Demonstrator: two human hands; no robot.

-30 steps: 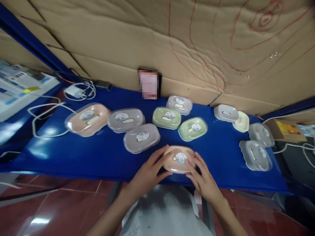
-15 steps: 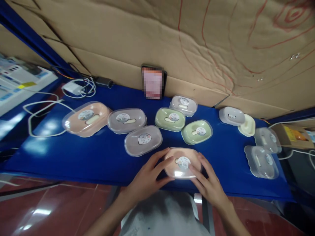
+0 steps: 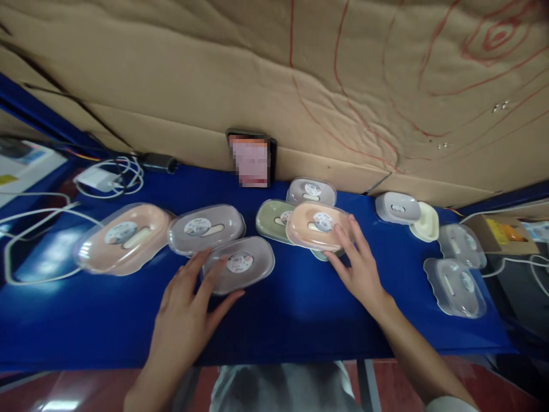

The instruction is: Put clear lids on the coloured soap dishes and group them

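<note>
Since half a second ago I see the pink soap box [image 3: 318, 226] moved from the table's [image 3: 300, 309] near edge to 1 o'clock, apparently stacked on a green box [image 3: 270, 217], right hand [image 3: 358, 266] fingers spread on its rim, left hand [image 3: 189, 303] flat on the grey box [image 3: 242, 264] at 11 o'clock, probably steadying.

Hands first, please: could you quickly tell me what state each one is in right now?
Left hand: open, fingers spread on the grey soap box, not gripping.
Right hand: open, fingertips against the pink soap box, which sits atop a green soap box.
</note>
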